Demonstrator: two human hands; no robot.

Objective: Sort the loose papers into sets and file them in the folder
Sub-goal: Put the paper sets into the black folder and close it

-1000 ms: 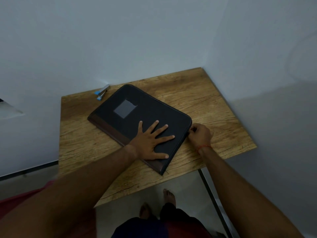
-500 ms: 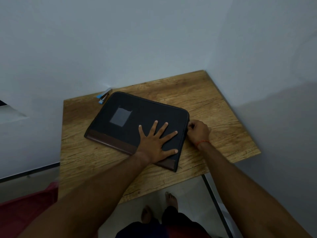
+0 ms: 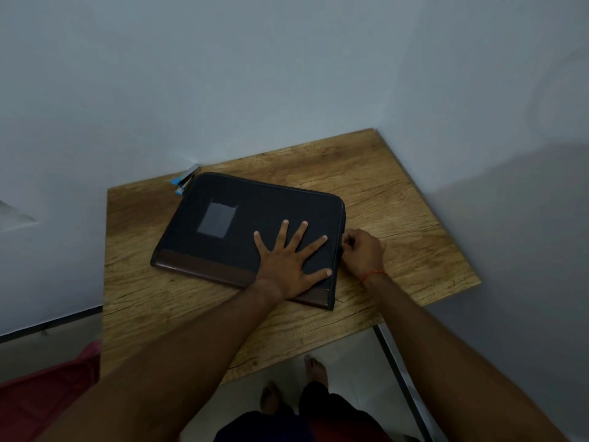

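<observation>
A black zip folder [image 3: 255, 212] with a brown strip along its near edge and a grey patch on its cover lies closed on the wooden table [image 3: 398, 218]. My left hand [image 3: 288, 261] presses flat on the cover near its right end, fingers spread. My right hand [image 3: 361, 252] sits at the folder's right edge with fingers curled, pinching at the zip there; the zip pull itself is hidden under the fingers. No loose papers are in view.
A blue and silver stapler [image 3: 186, 181] lies at the table's back left, just behind the folder's far corner. Walls close in the table at the back and right. A red object [image 3: 47, 393] sits low at the left. My bare feet [image 3: 314, 370] show below the table's front edge.
The folder has turned clockwise, its long edge now squarer to me. My left hand stayed flat on the cover and my right hand kept hold at the right edge.
</observation>
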